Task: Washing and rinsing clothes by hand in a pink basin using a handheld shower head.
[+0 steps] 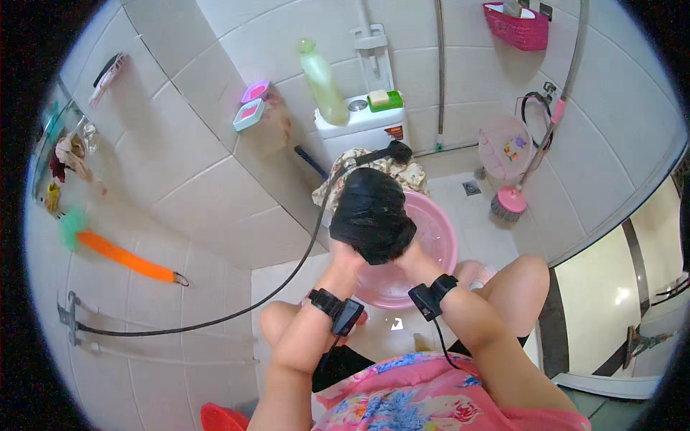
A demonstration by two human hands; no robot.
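Both hands wring a black garment over a pink basin.

The left hand (350, 253) and right hand (411, 253) each have their grip closed on the lower edge of the wet-looking black garment (371, 212), held bunched just above the pink basin (440, 237) on the tiled floor. A black hose (237, 310) runs past the left wrist, apparently to the shower head (394, 151) behind the garment.

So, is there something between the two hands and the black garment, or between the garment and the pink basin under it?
Nothing visible. The left hand and right hand both grip the black garment directly. It hangs over the pink basin with no other object between them.
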